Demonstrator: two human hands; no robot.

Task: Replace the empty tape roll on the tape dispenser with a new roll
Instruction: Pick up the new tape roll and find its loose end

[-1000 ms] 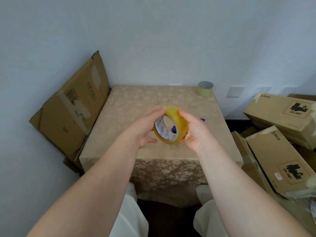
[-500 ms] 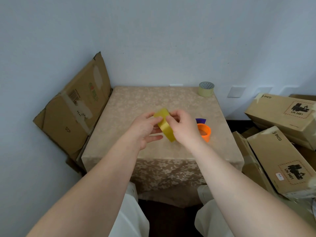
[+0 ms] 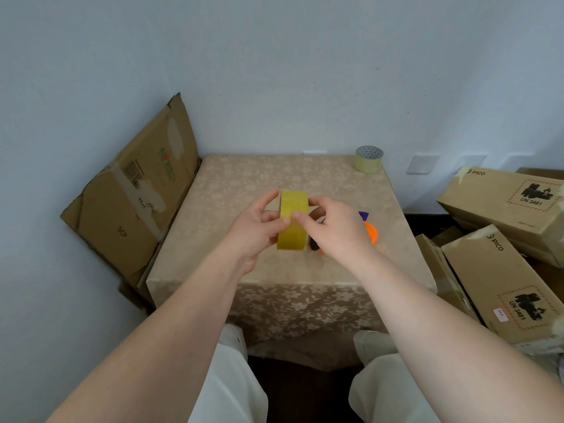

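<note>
both hands hold a yellow tape roll point(image 3: 292, 221) above the middle of the table point(image 3: 238, 190), with its outer band facing the camera and standing on edge. the left hand point(image 3: 254, 230) grips the roll's left side, fingers curled around it and thumb tip on the band. the right hand point(image 3: 332, 230) closes on the right side, thumb tip meeting the left thumb on the band. just behind the right hand the orange dispenser point(image 3: 370, 235) lies on the table, mostly hidden, a purple part showing at its far end. a paler roll point(image 3: 368, 159) stands at the table's far right corner. flattened cardboard point(image 3: 134, 190) leans against the wall on the left; boxes point(image 3: 500, 227) are piled on the right.
</note>
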